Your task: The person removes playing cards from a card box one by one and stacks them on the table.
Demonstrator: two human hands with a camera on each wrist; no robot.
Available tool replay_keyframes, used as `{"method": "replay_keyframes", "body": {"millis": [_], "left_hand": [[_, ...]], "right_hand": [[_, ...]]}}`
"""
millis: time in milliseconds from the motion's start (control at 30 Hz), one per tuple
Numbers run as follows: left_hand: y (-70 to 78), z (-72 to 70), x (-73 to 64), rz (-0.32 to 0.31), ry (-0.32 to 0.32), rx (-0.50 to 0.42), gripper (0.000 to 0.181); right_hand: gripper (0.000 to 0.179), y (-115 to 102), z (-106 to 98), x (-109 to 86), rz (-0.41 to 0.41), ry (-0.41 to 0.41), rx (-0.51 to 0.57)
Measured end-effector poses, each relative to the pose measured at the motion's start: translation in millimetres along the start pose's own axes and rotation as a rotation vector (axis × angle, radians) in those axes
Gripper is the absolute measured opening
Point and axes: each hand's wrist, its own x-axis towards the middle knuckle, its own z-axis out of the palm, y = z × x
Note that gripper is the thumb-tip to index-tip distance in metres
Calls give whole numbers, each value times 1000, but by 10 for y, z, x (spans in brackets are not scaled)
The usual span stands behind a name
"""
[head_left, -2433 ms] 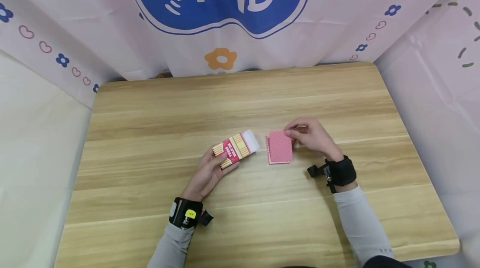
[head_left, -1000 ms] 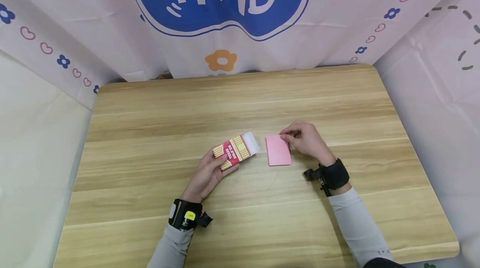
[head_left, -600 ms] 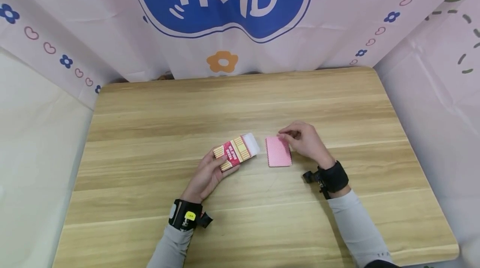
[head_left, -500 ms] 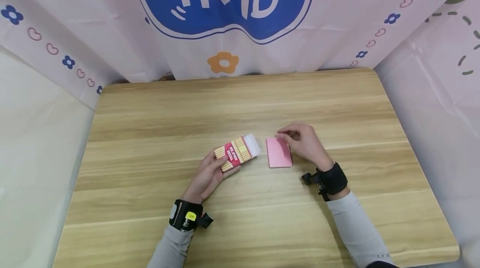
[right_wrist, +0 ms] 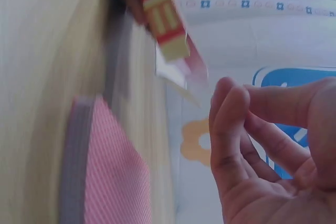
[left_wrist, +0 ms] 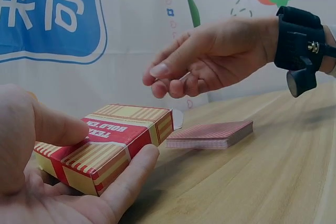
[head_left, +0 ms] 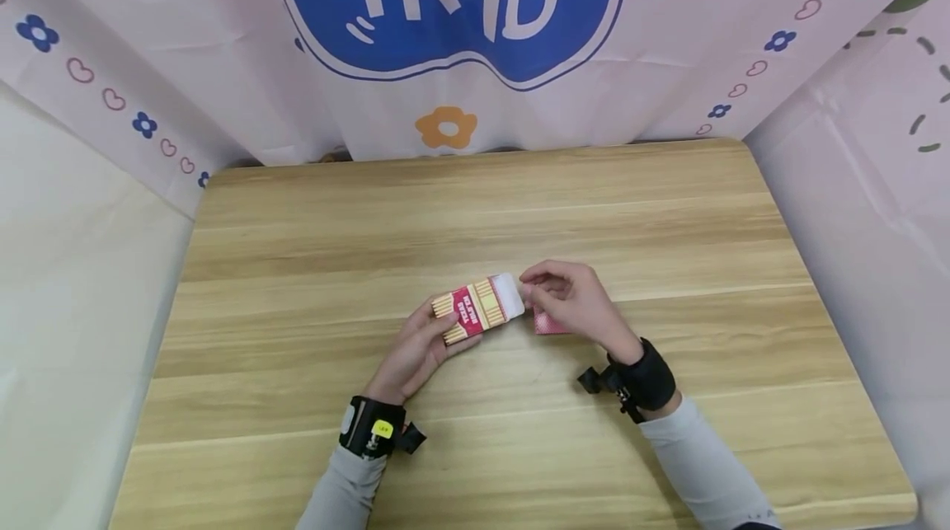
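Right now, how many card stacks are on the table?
1. The card stack lies beside the box, partly covered by the right hand in the head view. Any in the box would be hidden.

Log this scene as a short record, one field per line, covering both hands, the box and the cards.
Left hand: grips the box, thumb on its printed face
Right hand: raised above the cards, fingertips near the flap, nothing visibly held
Box: off the right hand's side, white flap out
Cards: stacked, patterned backs up
Surface: wooden table
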Motion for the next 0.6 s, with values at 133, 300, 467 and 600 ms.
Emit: {"method": "replay_keyframes", "body": {"millis": [133,300,467,600], "left_hand": [[18,3,-2,-16,-7,-8,53],[26,-3,-24,-42,-34,-19,56],[14,-7,-36,-47,-65,-6,57],[23,-12,-34,-47,-79,13,57]], "right_hand": [[19,-10,74,-4,23,-24,29],[20,29,148,-21,30,-31,-24],[23,80,200,-42,-4,-65,-52],[24,104,215,-25,-15,-82,-50]]}}
